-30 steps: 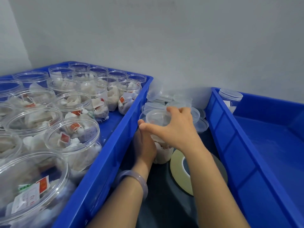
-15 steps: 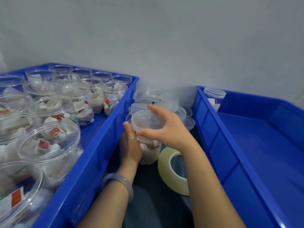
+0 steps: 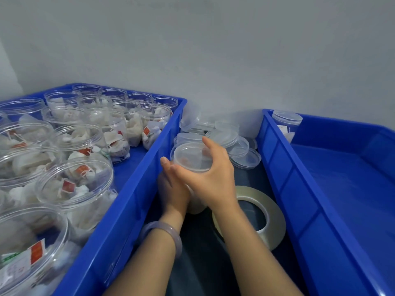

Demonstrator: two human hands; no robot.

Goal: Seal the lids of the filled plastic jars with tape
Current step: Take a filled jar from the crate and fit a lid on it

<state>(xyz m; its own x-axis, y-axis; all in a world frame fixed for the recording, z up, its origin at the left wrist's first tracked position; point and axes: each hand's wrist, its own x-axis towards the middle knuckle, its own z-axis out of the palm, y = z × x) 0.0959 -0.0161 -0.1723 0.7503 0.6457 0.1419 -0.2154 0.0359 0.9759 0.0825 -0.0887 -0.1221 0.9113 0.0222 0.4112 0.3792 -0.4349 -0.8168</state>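
One filled jar [image 3: 195, 207] stood upright, lid [image 3: 190, 159] up, in the narrow gap between the left crate [image 3: 136, 189] and right crate [image 3: 284, 180]. Left hand [image 3: 173, 189] wrapped its body; right hand [image 3: 211, 178] clamped the lid rim. One tape roll [image 3: 275, 223] lay flat just beside it, loose lids [image 3: 235, 142] piled behind, one capped jar [image 3: 287, 124] in the right crate.

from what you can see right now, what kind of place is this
Likely a small packing station: a blue crate of open jars filled with sachets, a heap of loose lids, and a tape roll beside the jar getting its lid.
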